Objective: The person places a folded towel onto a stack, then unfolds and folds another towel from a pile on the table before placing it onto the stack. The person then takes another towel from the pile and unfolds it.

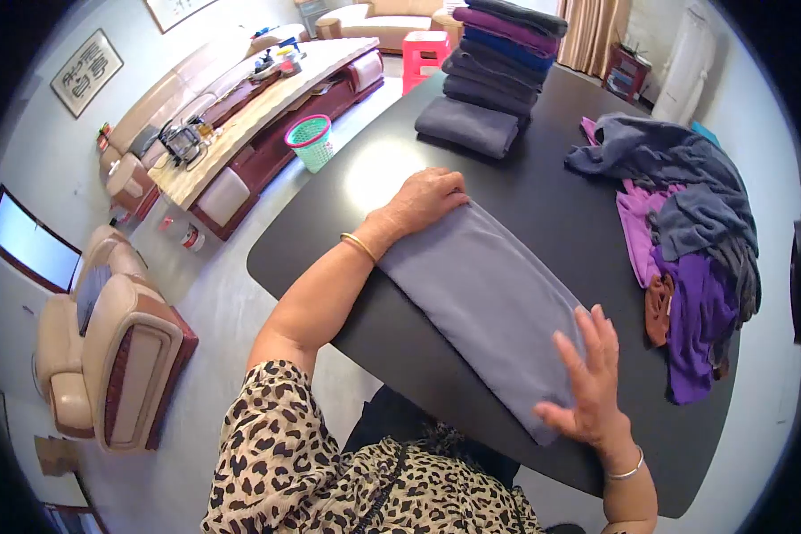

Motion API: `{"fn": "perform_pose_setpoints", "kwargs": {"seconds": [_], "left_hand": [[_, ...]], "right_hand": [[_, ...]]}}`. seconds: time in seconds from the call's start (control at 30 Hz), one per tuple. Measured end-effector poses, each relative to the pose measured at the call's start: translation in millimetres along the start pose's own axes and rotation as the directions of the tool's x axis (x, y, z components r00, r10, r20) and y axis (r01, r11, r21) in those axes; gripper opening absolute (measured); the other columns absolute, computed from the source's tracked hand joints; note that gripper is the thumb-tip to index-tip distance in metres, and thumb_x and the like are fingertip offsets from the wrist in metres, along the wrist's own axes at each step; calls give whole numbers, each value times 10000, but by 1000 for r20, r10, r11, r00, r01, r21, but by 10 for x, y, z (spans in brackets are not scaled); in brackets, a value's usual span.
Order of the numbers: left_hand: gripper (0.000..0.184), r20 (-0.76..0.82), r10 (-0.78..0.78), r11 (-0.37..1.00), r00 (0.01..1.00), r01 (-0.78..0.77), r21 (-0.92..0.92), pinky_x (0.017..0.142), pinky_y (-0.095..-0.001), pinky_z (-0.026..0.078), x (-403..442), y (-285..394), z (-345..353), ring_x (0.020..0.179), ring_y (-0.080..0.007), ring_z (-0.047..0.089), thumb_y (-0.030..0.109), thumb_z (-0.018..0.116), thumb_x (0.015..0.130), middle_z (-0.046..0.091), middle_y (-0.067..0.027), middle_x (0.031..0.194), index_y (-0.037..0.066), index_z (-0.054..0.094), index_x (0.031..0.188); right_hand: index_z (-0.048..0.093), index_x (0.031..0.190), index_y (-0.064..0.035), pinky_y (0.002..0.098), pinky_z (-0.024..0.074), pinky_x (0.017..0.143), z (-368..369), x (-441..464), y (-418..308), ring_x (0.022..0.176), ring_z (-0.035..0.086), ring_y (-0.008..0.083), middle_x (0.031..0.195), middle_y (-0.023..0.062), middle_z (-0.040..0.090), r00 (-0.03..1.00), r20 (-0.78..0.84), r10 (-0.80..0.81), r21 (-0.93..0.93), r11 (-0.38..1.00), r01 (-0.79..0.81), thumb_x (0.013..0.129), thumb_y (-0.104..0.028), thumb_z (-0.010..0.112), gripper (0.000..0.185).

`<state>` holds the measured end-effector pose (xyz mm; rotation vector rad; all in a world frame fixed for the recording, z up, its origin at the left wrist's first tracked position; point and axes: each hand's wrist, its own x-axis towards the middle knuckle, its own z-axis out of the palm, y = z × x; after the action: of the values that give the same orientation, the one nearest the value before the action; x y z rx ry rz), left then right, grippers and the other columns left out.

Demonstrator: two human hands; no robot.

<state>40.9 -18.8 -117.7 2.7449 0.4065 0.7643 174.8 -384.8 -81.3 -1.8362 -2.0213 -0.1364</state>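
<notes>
A grey cloth (pixel 489 298), folded into a long flat strip, lies slantwise across the dark table (pixel 347 316) in front of me. At its far left end is my left hand (pixel 427 198), with the fingers curled down over the edge of the cloth and closed on it. My right hand (pixel 589 378) is at the near right end, fingers spread apart and holding nothing. Its palm side is over or against the cloth's edge; exact contact there is hard to make out. Whether the cloth is a garment cannot be told from its folded shape.
Folded dark, purple and blue cloths form a stack (pixel 503 62) at the table's far end, with a folded grey piece (pixel 467 126) before it. A loose heap of clothes (pixel 685 231) lies along the right side. A green basket (pixel 311 147) stands on the floor beyond the table.
</notes>
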Motion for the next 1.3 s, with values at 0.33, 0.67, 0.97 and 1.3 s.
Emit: {"fn": "perform_pose_setpoints", "kwargs": {"seconds": [0.33,0.67,0.97,1.3], "left_hand": [[187,-5,-2,983,1000,3,185,782,-416,495,70,-116,11,870,-332,611,249,582,893,618,-139,889,68,621,923],[123,-289,-41,999,956,45,7,723,-383,503,28,-135,-110,799,-317,627,145,596,880,632,-140,848,26,624,870],[459,211,259,958,943,-279,70,1042,-432,342,-59,232,125,1231,-311,442,419,478,949,475,-165,1284,78,509,1255],[482,164,410,832,897,-441,336,988,-449,339,448,153,63,1221,-267,421,457,559,875,488,-132,1229,106,530,1204]], "right_hand": [[479,1360,-145,548,171,1109,71,38,-176,1368,291,371,1452,198,345,925,327,-195,183,973,140,784,-676,543,787],[453,1370,-87,551,164,1109,77,-38,257,1372,271,389,1469,202,310,967,208,145,15,988,-152,842,-464,568,659],[438,1378,-78,547,169,1108,88,-9,226,1367,277,384,1467,199,310,965,202,164,2,986,-168,835,-427,584,662],[466,1352,-63,511,245,1076,140,-24,212,1308,348,388,1425,217,359,980,81,182,-54,983,-178,842,-423,602,638]]}}
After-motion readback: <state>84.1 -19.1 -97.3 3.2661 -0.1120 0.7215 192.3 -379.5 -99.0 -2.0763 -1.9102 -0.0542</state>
